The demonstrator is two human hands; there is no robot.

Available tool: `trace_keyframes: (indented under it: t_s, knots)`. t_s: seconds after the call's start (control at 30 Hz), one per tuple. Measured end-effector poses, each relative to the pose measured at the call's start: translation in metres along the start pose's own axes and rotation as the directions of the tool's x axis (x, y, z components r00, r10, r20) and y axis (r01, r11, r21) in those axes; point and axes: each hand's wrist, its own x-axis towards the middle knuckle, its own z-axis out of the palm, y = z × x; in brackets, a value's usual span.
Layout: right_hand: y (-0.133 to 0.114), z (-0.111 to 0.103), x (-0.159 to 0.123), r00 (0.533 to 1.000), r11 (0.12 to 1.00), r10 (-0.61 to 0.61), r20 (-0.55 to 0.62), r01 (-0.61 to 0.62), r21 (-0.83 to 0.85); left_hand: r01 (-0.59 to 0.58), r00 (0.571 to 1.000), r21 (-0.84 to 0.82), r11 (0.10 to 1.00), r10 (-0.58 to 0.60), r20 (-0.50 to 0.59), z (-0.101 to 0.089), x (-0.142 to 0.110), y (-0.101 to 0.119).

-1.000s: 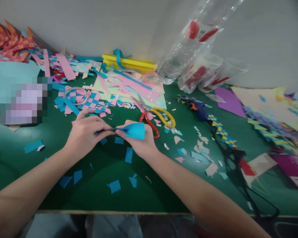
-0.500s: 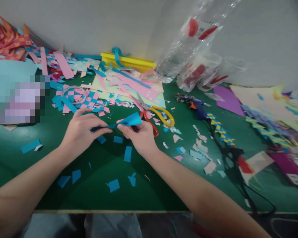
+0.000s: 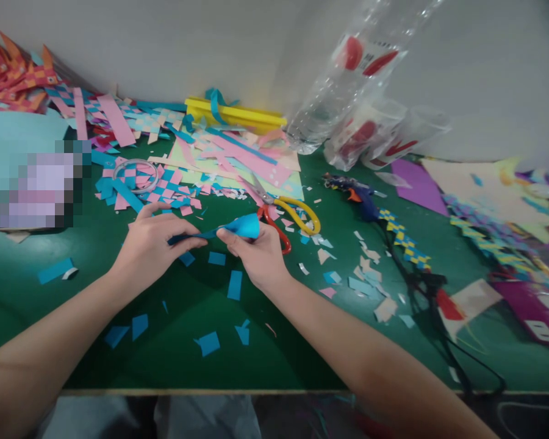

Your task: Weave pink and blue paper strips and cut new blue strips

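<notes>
A piece of blue paper (image 3: 243,227) stretches between my two hands above the green table. My left hand (image 3: 153,241) pinches its narrow left end between thumb and fingers. Around its wider right end, which curls over, my right hand (image 3: 258,250) is closed, the thumb pressing on the paper. Some fingers of the right hand are hidden behind it. Just past the right hand lie scissors (image 3: 302,213) with one yellow and one red handle. Small blue paper scraps (image 3: 235,285) are scattered on the table below both hands.
Paper strips and woven pieces (image 3: 165,183) crowd the back, near a yellow holder (image 3: 235,114). Plastic-wrapped cups (image 3: 366,131) lean on the wall. A blue glue gun (image 3: 366,201) with a black cord lies at right. The table's front edge (image 3: 201,391) runs close to me.
The right end of the blue paper has curled over further and sits slightly lower in my right hand. My left hand has stayed nearly still.
</notes>
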Motion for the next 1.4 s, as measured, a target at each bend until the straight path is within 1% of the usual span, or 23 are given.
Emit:
trace_keyframes:
  t_s: [0.13,0.27,0.37,0.47,0.6,0.73,0.9,1.0,1.17,1.3,1.4]
  knots:
    - [-0.002,0.000,0.000,1.000,1.000,0.002,0.013,-0.001,-0.030,-0.029,1.000,-0.003,1.000,0.030,0.006,0.000,-0.001,-0.001]
    - [-0.002,-0.001,0.000,1.000,1.000,-0.002,0.023,0.003,-0.031,-0.024,0.999,0.004,1.000,0.024,0.026,0.001,-0.002,0.000]
    - [-0.001,-0.001,0.001,0.999,0.999,-0.026,0.020,0.026,-0.019,-0.096,0.995,0.041,0.995,0.095,0.019,0.001,-0.001,-0.001]
    - [-0.001,-0.002,0.001,0.999,0.999,-0.034,0.007,0.034,-0.026,-0.156,0.987,0.140,0.978,0.151,0.046,0.001,-0.001,-0.002]
    - [-0.002,-0.004,0.001,0.999,0.994,-0.038,-0.015,0.036,-0.101,-0.170,0.981,0.293,0.941,0.135,0.137,0.001,-0.002,-0.004]
    - [-0.003,-0.005,0.002,1.000,0.993,-0.020,-0.002,0.020,-0.120,-0.142,0.986,0.388,0.911,0.097,0.135,0.000,-0.002,-0.005]
    - [-0.006,-0.005,0.002,1.000,0.985,-0.010,0.012,0.012,-0.174,-0.154,0.987,0.490,0.858,0.113,0.112,-0.002,-0.002,-0.003]
    - [-0.006,-0.004,0.001,1.000,0.982,-0.027,0.008,0.028,-0.189,-0.141,0.990,0.471,0.871,0.116,0.083,-0.002,-0.003,0.000]
    - [-0.004,-0.003,-0.001,0.994,0.985,-0.081,0.073,0.091,-0.147,-0.189,0.982,0.325,0.927,0.178,0.064,0.000,-0.003,0.006]
    - [-0.006,-0.002,-0.002,0.990,0.987,-0.078,0.122,0.093,-0.129,-0.169,0.985,0.241,0.956,0.157,0.068,0.000,-0.003,0.007]
    - [-0.007,-0.002,-0.003,0.993,0.985,-0.051,0.102,0.067,-0.160,-0.145,0.989,0.218,0.965,0.134,0.064,-0.001,-0.002,0.005]
